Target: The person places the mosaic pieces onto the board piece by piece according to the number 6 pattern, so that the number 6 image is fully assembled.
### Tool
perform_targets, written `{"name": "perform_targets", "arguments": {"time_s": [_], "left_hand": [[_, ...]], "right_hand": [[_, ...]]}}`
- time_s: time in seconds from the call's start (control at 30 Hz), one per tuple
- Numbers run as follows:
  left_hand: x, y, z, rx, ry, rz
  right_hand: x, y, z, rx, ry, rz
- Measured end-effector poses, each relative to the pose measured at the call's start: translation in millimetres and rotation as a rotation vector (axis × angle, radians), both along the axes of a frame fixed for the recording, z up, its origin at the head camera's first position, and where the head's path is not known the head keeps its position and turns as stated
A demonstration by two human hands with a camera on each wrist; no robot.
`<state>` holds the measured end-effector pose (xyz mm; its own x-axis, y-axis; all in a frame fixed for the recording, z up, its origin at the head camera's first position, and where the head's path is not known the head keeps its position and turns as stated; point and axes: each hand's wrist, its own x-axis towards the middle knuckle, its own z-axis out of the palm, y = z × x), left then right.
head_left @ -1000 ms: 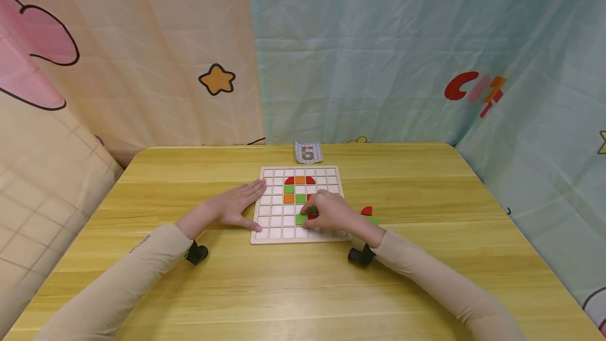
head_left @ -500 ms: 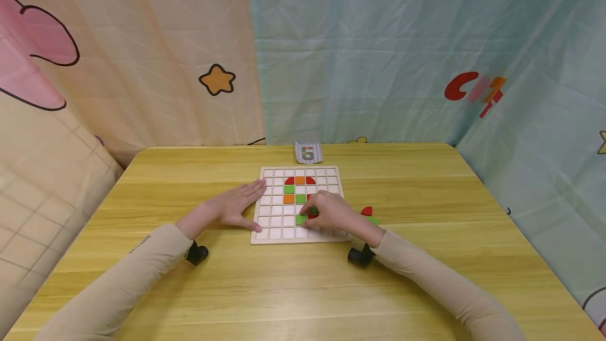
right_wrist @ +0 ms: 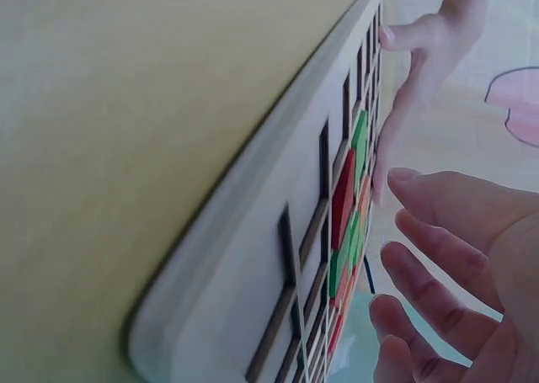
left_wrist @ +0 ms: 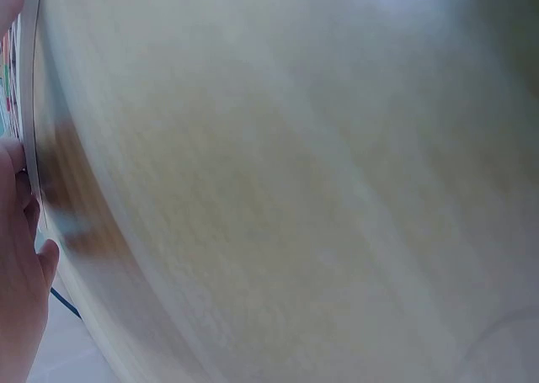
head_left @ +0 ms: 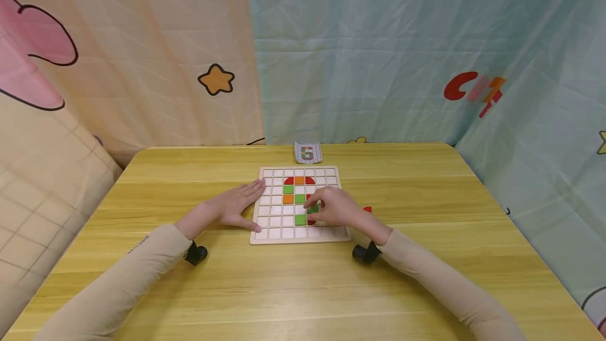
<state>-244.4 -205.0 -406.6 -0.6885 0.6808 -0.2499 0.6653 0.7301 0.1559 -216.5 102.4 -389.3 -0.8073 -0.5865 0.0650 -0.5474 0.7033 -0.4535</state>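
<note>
A wooden grid board (head_left: pixel 275 233) lies on the table with red, orange and green tiles in some of its cells. My left hand (head_left: pixel 239 205) rests flat on the board's left edge, fingers spread. Over the right half of the board hovers my right hand (head_left: pixel 337 207), thumb and fingers apart and relaxed. Just below its fingertips sit a dark green tile (head_left: pixel 312 208) and a partly covered red tile (head_left: pixel 310 221), beside a light green tile (head_left: pixel 300 220). In the right wrist view the right fingers (right_wrist: pixel 421 273) hold nothing.
Behind the board lies a small pattern card (head_left: pixel 307 153) with a coloured grid figure. A loose red piece (head_left: pixel 367 209) shows beyond my right wrist. The wooden table (head_left: pixel 284 288) ends at printed curtains (head_left: pixel 379 57) at the back and sides.
My right hand has drawn back slightly to the right, and its thumb and fingers have come away from the tiles, which show more now. The left hand stays in place.
</note>
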Motion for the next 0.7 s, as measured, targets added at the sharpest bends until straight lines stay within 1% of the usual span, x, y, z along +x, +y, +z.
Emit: {"name": "perform_targets", "arguments": {"time_s": [0.2,0.37,0.5,0.63,0.7], "left_hand": [[0.1,0.2,0.8,-0.01,0.003,-0.005],[0.1,0.3,0.4,-0.005,0.003,-0.002],[0.3,0.6,0.7,-0.01,0.005,0.001],[1.3,1.3,2.0,0.003,0.001,-0.004],[1.6,1.8,2.5,0.005,-0.003,-0.003]], "right_hand": [[-2.9,14.9,3.6,-0.02,-0.045,-0.063],[-3.5,31.4,6.1,-0.056,-0.047,-0.093],[-4.1,46.6,5.6,-0.073,-0.057,-0.127],[-4.2,63.6,4.2,-0.089,-0.064,-0.166],[-4.3,71.6,4.4,-0.095,-0.055,-0.181]]}}
